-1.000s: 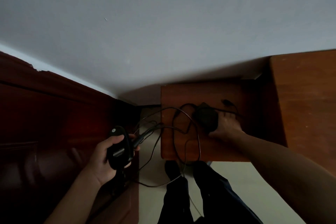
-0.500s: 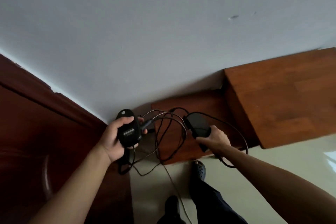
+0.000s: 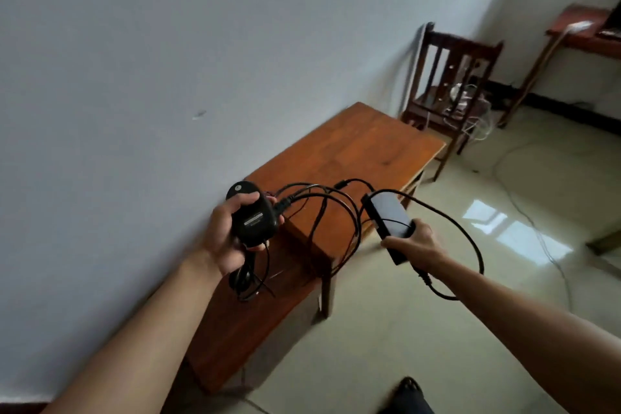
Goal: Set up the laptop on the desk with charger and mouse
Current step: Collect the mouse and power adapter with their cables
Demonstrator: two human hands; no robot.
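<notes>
The bench [image 3: 363,144] stands with its long left edge against the wall [image 3: 168,60]. The left hand [image 3: 225,242] holds the mouse [image 3: 253,220] above the bench's near left edge, beside the wall. The right hand [image 3: 416,245] holds the charger brick [image 3: 389,215] to the right of the mouse, above the bench's near right edge. The cables [image 3: 339,208] loop between mouse and brick, over the near end of the bench; one loop hangs right of the right hand, above the floor [image 3: 437,329]. The chair [image 3: 450,84] stands behind the bench's far end, at the wall. The desk [image 3: 584,33] stands right of and behind the chair
</notes>
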